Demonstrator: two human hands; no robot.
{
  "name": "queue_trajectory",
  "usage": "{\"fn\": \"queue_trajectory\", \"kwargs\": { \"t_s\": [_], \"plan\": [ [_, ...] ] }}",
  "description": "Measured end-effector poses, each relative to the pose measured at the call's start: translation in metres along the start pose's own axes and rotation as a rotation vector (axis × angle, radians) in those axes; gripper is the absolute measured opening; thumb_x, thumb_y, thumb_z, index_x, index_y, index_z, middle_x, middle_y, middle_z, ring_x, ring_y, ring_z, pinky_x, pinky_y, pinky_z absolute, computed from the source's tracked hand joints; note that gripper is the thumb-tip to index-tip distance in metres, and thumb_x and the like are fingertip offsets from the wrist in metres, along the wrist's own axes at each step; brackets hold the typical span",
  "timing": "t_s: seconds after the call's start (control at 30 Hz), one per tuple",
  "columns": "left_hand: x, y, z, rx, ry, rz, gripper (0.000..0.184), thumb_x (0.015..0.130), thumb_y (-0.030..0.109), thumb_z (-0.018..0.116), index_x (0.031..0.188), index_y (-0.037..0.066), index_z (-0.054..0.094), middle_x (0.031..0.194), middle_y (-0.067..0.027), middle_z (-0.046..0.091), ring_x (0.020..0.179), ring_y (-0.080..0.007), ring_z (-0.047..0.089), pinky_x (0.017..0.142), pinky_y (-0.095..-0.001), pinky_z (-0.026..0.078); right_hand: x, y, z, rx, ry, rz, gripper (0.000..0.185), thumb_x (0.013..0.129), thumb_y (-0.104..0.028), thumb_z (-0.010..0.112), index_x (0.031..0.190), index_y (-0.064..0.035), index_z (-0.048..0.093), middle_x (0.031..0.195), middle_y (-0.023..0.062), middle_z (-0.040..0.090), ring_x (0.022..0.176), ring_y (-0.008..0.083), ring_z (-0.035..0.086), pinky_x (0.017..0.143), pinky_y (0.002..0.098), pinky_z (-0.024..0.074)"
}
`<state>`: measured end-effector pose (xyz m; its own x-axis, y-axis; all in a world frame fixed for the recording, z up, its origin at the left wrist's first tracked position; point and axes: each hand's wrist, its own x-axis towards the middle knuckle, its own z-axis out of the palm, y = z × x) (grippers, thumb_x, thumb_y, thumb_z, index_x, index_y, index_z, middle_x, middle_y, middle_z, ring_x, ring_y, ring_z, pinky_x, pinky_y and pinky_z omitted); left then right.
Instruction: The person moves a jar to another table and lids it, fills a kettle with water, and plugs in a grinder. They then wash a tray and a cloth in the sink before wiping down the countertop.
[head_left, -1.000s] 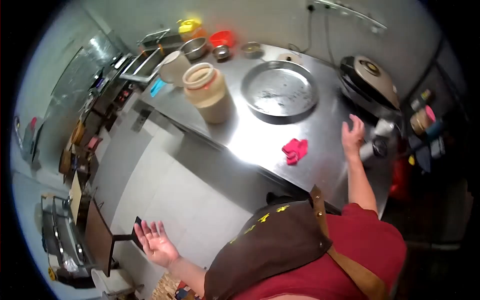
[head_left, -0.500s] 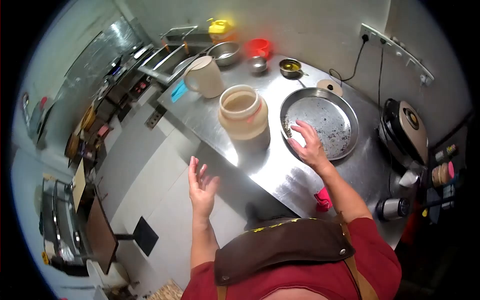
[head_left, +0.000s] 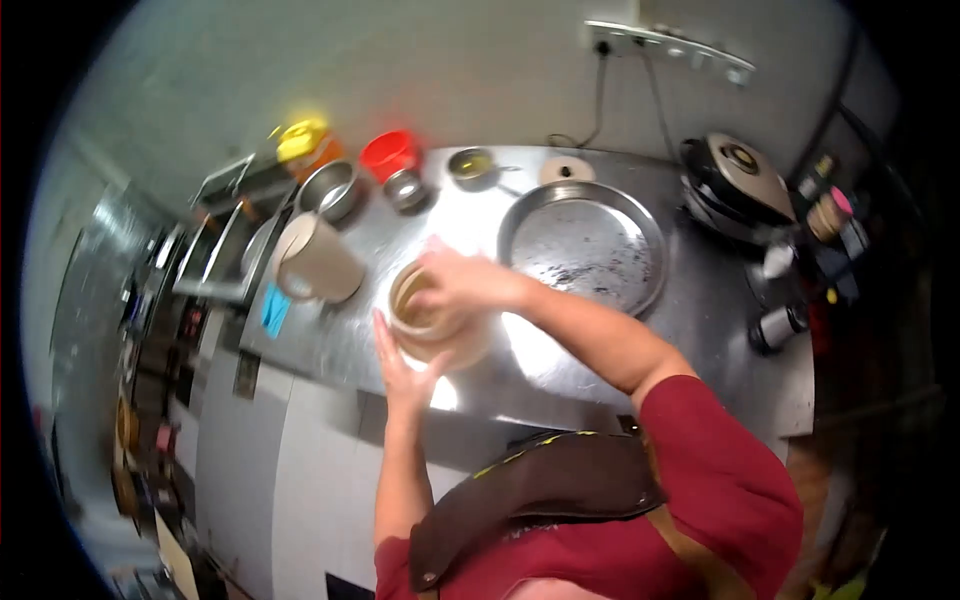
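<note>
Jar (head_left: pixel 468 342) stands uncovered on the counter (head_left: pixel 690 340), its fill hard to judge. The right hand (head_left: pixel 462 281) curls at its mouth, too blurred to show any grip; the left hand (head_left: pixel 408 383) is open beside it. Dark bits dot the pan (head_left: pixel 560 245).

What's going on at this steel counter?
A person in a red top and dark apron has both hands at a wide-mouthed jar. The left hand is spread at its side; the right hand is at its mouth, fingers reaching in. Blur hides whether they hold anything. A round metal pan with dark specks in it sits to the jar's right on the counter, a beige pitcher to its left.
</note>
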<state>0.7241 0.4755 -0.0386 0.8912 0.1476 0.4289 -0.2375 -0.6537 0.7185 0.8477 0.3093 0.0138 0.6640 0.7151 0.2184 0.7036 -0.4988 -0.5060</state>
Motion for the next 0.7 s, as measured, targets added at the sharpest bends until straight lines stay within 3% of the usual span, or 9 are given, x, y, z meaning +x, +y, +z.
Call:
{"fn": "queue_trajectory", "kwargs": {
  "t_s": [0.07, 0.13, 0.23, 0.27, 0.37, 0.43, 0.53, 0.6, 0.7],
  "plan": [
    [0.001, 0.001, 0.008, -0.071, 0.000, -0.032, 0.115, 0.061, 0.030, 0.085, 0.146, 0.000, 0.012, 0.148, -0.0226, 0.023, 0.135, -0.0328, 0.028, 0.109, -0.0387, 0.026, -0.002, -0.031, -0.005, -0.173, -0.171, -0.064, 0.058, 0.085, -0.056, 0.050, 0.116, -0.0070, 0.056, 0.137, 0.0173, 0.041, 0.134, 0.0338, 0.030, 0.100, 0.0727, 0.0125],
    [-0.001, -0.003, 0.012, -0.073, 0.029, 0.008, 0.117, 0.061, 0.030, 0.084, 0.146, 0.001, 0.010, 0.149, -0.0225, 0.021, 0.136, -0.0336, 0.027, 0.110, -0.0396, 0.025, -0.005, -0.028, -0.001, -0.166, -0.063, -0.190, 0.055, 0.084, -0.057, 0.050, 0.112, -0.0100, 0.061, 0.140, 0.0152, 0.039, 0.135, 0.0296, 0.030, 0.102, 0.0722, 0.0105],
    [-0.004, 0.006, 0.015, -0.097, 0.019, -0.019, 0.114, 0.063, 0.022, 0.082, 0.147, 0.001, 0.009, 0.149, -0.0214, 0.021, 0.136, -0.0323, 0.026, 0.111, -0.0390, 0.023, -0.008, 0.038, -0.029, -0.114, 0.385, -0.280, 0.038, 0.085, -0.041, 0.059, 0.105, -0.0086, 0.064, 0.128, 0.0143, 0.053, 0.125, 0.0284, 0.045, 0.103, 0.0570, 0.0296],
    [-0.004, 0.010, 0.015, -0.080, 0.025, -0.032, 0.112, 0.063, 0.019, 0.082, 0.147, 0.001, 0.009, 0.149, -0.0211, 0.022, 0.136, -0.0319, 0.027, 0.111, -0.0387, 0.024, -0.006, 0.076, -0.059, -0.057, 0.304, -0.181, 0.026, 0.083, -0.027, 0.061, 0.099, -0.0077, 0.066, 0.111, 0.0128, 0.062, 0.109, 0.0290, 0.056, 0.095, 0.0419, 0.0416],
    [-0.002, 0.010, 0.015, -0.196, 0.001, -0.089, 0.111, 0.062, 0.013, 0.081, 0.147, 0.003, 0.010, 0.148, -0.0195, 0.024, 0.135, -0.0307, 0.029, 0.110, -0.0381, 0.026, -0.028, 0.162, -0.133, 0.032, 0.862, 0.467, 0.022, 0.086, -0.020, 0.051, 0.092, -0.0037, 0.064, 0.093, 0.0157, 0.064, 0.087, 0.0332, 0.060, 0.082, 0.0398, 0.0464],
    [0.000, 0.019, 0.014, -0.202, 0.009, -0.134, 0.111, 0.061, 0.011, 0.081, 0.147, 0.004, 0.010, 0.147, -0.0183, 0.026, 0.134, -0.0297, 0.030, 0.110, -0.0377, 0.026, -0.046, 0.267, -0.174, -0.460, 1.151, 0.531, 0.030, 0.084, -0.024, 0.054, 0.106, -0.0037, 0.059, 0.110, 0.0168, 0.059, 0.100, 0.0365, 0.054, 0.089, 0.0447, 0.0428],
    [0.000, 0.010, 0.018, -0.215, 0.007, -0.126, 0.116, 0.059, 0.013, 0.083, 0.148, 0.006, 0.009, 0.146, -0.0157, 0.029, 0.132, -0.0278, 0.033, 0.110, -0.0377, 0.028, -0.063, 0.338, -0.229, -0.474, 1.098, 1.054, 0.062, 0.085, -0.040, 0.056, 0.134, -0.0065, 0.039, 0.133, 0.0202, 0.046, 0.126, 0.0384, 0.039, 0.102, 0.0457, 0.0330],
    [-0.004, -0.002, 0.020, -0.278, 0.000, -0.103, 0.118, 0.059, 0.016, 0.085, 0.148, 0.006, 0.008, 0.146, -0.0152, 0.029, 0.131, -0.0274, 0.034, 0.109, -0.0382, 0.029, -0.063, 0.337, -0.264, -0.096, 0.953, 1.148, 0.076, 0.085, -0.049, 0.054, 0.142, -0.0073, 0.026, 0.140, 0.0191, 0.040, 0.131, 0.0381, 0.035, 0.107, 0.0428, 0.0293],
    [-0.001, 0.006, 0.022, -0.309, 0.021, -0.184, 0.125, 0.054, 0.028, 0.089, 0.147, 0.005, 0.008, 0.147, -0.0162, 0.028, 0.132, -0.0286, 0.033, 0.110, -0.0393, 0.027, -0.040, 0.388, -0.275, 0.130, 1.237, 0.949, 0.054, 0.086, -0.047, 0.052, 0.123, -0.0087, 0.053, 0.121, 0.0198, 0.056, 0.112, 0.0347, 0.053, 0.094, 0.0416, 0.0406]
  ]
}}
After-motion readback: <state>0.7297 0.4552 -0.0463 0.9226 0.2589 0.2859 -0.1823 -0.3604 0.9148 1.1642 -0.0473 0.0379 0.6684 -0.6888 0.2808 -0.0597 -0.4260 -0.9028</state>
